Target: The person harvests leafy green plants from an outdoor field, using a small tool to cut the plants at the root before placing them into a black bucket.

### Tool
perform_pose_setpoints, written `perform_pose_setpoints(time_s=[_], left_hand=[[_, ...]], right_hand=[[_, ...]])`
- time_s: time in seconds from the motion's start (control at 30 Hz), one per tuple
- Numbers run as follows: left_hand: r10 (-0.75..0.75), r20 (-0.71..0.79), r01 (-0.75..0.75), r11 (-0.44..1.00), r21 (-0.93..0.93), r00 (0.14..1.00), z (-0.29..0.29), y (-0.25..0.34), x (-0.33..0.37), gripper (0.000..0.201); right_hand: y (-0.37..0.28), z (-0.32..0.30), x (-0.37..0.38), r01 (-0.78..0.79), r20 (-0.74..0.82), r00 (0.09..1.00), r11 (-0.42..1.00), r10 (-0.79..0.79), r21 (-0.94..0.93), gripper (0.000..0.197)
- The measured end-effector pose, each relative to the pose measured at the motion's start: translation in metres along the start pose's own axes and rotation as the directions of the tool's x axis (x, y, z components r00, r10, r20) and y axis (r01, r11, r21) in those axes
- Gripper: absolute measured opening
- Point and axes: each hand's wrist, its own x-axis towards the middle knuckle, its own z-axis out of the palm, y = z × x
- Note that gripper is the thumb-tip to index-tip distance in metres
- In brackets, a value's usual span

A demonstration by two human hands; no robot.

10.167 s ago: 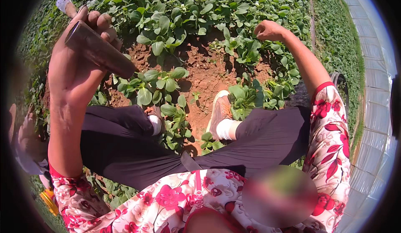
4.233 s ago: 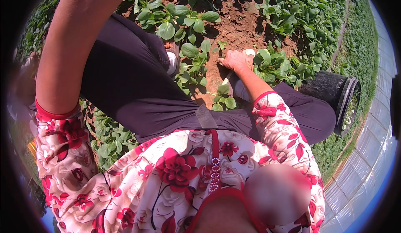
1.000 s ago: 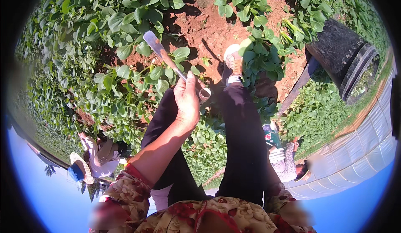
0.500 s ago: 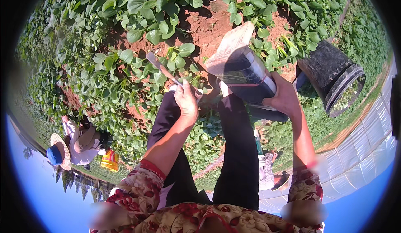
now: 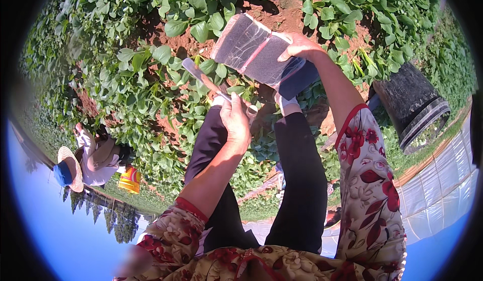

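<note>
The field of low green plants [image 5: 141,95] on red soil [image 5: 282,14] fills most of the view, with a black bucket [image 5: 410,105] lying at the right and another person [image 5: 95,155] in a straw hat working far at the left. The person stands with dark trousers [image 5: 297,180] over the row. The right hand [image 5: 302,47] is closed on the far edge of a flat dark block with a pink stripe [image 5: 256,54], holding it up above the plants. The left hand [image 5: 235,122] is wrapped around the handle of a knife; its blade [image 5: 201,77] points toward the block, just beside its lower edge. As I judge it, the blade should meet the block flat and steady, and the right fingers should stay away from the edge.
</note>
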Motion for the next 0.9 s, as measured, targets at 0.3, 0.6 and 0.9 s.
perform_pose_setpoints(time_s=[0.3,0.6,0.9], left_hand=[[0.326,0.111,-0.344,0.907,0.245,0.939,-0.032,0.018,-0.041,0.032],[0.229,0.175,-0.269,0.927,0.262,0.958,0.003,0.041,-0.229,0.028],[0.131,0.23,-0.154,0.984,0.086,0.964,0.062,0.039,-0.38,0.028]], right_hand=[[0.002,0.06,-0.073,-0.112,-0.679,0.731,0.969,-0.068,-0.218,0.046],[-0.02,0.138,-0.311,0.184,-0.573,0.819,0.961,-0.033,0.208,0.026],[-0.084,0.146,-0.505,0.585,-0.439,0.774,0.78,-0.456,0.221,0.041]])
